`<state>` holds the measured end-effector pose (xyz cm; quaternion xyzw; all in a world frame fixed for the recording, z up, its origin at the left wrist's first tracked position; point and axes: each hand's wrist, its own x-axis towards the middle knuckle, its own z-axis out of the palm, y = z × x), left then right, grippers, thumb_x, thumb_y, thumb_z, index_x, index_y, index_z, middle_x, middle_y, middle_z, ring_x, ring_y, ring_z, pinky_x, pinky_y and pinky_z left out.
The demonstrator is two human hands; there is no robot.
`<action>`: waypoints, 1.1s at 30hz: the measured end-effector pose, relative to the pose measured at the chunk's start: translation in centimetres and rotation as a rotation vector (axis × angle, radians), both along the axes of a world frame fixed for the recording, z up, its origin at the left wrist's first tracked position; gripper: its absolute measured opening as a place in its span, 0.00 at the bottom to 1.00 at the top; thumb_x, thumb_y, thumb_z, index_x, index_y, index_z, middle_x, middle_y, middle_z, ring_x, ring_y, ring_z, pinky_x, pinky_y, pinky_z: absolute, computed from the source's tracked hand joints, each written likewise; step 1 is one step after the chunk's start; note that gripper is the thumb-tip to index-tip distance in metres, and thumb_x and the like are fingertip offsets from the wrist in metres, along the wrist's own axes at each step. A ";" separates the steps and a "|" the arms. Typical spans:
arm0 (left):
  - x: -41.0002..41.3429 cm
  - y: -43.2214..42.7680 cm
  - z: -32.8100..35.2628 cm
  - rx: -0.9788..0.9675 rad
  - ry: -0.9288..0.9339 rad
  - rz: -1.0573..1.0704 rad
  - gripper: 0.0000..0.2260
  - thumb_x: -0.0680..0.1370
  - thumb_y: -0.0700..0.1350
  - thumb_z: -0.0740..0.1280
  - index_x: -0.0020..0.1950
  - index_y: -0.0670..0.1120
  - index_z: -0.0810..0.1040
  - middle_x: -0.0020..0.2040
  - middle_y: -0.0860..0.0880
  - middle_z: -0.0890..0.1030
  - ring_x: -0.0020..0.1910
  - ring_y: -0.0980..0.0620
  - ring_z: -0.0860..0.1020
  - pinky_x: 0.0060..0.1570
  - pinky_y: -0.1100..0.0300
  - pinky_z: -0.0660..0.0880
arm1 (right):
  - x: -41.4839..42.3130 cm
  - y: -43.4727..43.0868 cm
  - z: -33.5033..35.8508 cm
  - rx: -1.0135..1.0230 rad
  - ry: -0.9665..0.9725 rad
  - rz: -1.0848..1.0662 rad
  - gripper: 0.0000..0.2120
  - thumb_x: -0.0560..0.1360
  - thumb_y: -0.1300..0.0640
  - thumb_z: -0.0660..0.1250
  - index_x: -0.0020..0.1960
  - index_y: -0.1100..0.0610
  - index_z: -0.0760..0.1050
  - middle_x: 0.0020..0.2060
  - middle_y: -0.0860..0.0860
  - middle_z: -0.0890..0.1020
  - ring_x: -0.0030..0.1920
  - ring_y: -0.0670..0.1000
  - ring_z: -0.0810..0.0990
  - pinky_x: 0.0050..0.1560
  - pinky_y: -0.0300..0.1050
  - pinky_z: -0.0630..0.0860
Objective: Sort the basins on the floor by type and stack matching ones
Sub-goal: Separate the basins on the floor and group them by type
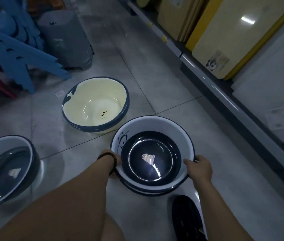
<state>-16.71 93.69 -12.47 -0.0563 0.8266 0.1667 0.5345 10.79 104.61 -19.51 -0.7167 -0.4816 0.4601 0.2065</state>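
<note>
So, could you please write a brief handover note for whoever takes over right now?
Left hand grips the left rim of the white panda basin stack, right hand the right rim.
The cream basin stack sits on the floor just beyond.
A lone white basin sits apart at far left.
Done: creams look nested.
Left: likely join the two white lots.

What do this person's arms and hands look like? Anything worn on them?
Both forearms are bare, with no sleeves in view and no gloves. The left hand has a dark beaded bracelet round its wrist; the right hand and wrist show nothing worn.
</note>
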 end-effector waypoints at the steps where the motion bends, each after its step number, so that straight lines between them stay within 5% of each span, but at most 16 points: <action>1: -0.1 0.3 -0.4 -0.010 0.014 -0.041 0.09 0.82 0.36 0.64 0.60 0.33 0.76 0.51 0.34 0.82 0.46 0.37 0.83 0.52 0.39 0.82 | 0.1 -0.2 -0.3 -0.005 -0.017 0.017 0.08 0.76 0.55 0.76 0.54 0.56 0.83 0.42 0.50 0.85 0.44 0.56 0.84 0.51 0.52 0.83; 3: -0.1 0.9 -1.4 -0.037 0.010 -0.093 0.17 0.82 0.38 0.65 0.69 0.34 0.72 0.57 0.33 0.80 0.51 0.34 0.82 0.55 0.36 0.80 | 0.2 -0.3 -1.1 -0.009 -0.040 0.021 0.12 0.77 0.53 0.75 0.58 0.58 0.84 0.45 0.51 0.85 0.46 0.56 0.84 0.55 0.54 0.83; 10: 1.4 1.6 0.1 -0.025 0.009 -0.132 0.22 0.82 0.45 0.66 0.73 0.38 0.68 0.60 0.36 0.79 0.58 0.36 0.79 0.61 0.38 0.77 | 0.1 -0.8 -1.7 0.034 -0.023 0.005 0.16 0.82 0.59 0.68 0.69 0.55 0.80 0.51 0.52 0.84 0.45 0.52 0.82 0.52 0.46 0.81; 17: 1.2 1.7 -0.3 -0.059 -0.083 -0.128 0.29 0.82 0.47 0.67 0.79 0.37 0.60 0.72 0.35 0.71 0.69 0.34 0.72 0.69 0.39 0.71 | 0.4 -0.4 -2.4 0.002 -0.048 -0.029 0.16 0.82 0.59 0.68 0.70 0.55 0.80 0.40 0.47 0.81 0.39 0.48 0.79 0.48 0.43 0.77; 21: 1.4 1.4 1.2 -0.076 -0.103 -0.191 0.30 0.82 0.50 0.67 0.80 0.39 0.60 0.73 0.36 0.70 0.69 0.34 0.72 0.68 0.39 0.73 | -1.2 -0.8 -1.1 -0.038 -0.212 -0.001 0.19 0.82 0.59 0.67 0.72 0.62 0.75 0.60 0.62 0.81 0.49 0.58 0.78 0.52 0.48 0.77; 25: 0.9 0.7 4.7 -0.050 0.090 -0.481 0.26 0.85 0.49 0.61 0.81 0.43 0.59 0.78 0.40 0.64 0.74 0.37 0.67 0.69 0.43 0.72 | -5.7 -2.9 1.3 0.089 -0.449 0.167 0.25 0.76 0.56 0.70 0.71 0.58 0.72 0.70 0.66 0.71 0.70 0.68 0.69 0.70 0.63 0.67; 29: -2.4 -1.9 7.9 -0.089 0.220 -0.795 0.26 0.85 0.55 0.60 0.81 0.47 0.64 0.79 0.44 0.67 0.71 0.41 0.72 0.68 0.46 0.74 | -12.4 -5.2 3.7 0.180 -0.283 0.392 0.17 0.77 0.56 0.69 0.65 0.56 0.78 0.64 0.61 0.79 0.66 0.65 0.76 0.67 0.58 0.72; 33: -8.0 -8.1 11.2 0.014 0.352 -0.711 0.33 0.82 0.60 0.64 0.83 0.52 0.57 0.81 0.47 0.63 0.71 0.41 0.71 0.67 0.45 0.75 | -20.7 -9.8 4.8 -0.062 0.015 0.704 0.23 0.80 0.53 0.68 0.73 0.59 0.72 0.66 0.60 0.81 0.65 0.64 0.80 0.60 0.50 0.74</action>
